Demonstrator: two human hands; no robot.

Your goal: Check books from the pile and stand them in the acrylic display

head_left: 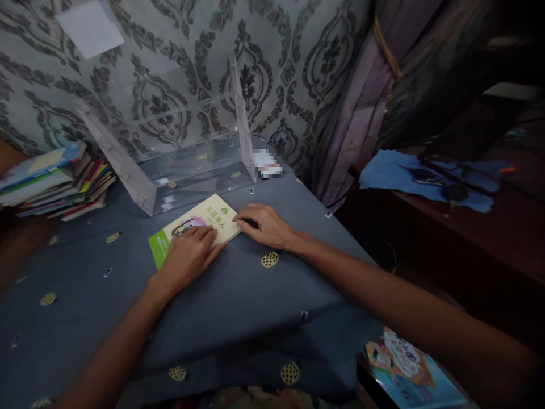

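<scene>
A book (227, 213) with a pale cream cover, a green band at its left end and green Chinese characters lies closed and slanted on the cloth-covered table. My left hand (190, 250) rests flat across the near part of its cover, over some of the printed picture, with the thumb along the near edge. At the right end of the book, my right hand (264, 224) has thumb and fingertips closed on the edge near the corner. Just behind the book stands a clear acrylic rack (191, 176) with upright side panels.
Several books and booklets (80, 176) are piled at the left. A small blurred-out item (267, 163) lies right of the rack. The dark blue tablecloth (238, 307) carries yellow prints. Beyond the table's right edge are a blue cloth (392, 173) on dark furniture and a colourful packet (409, 369).
</scene>
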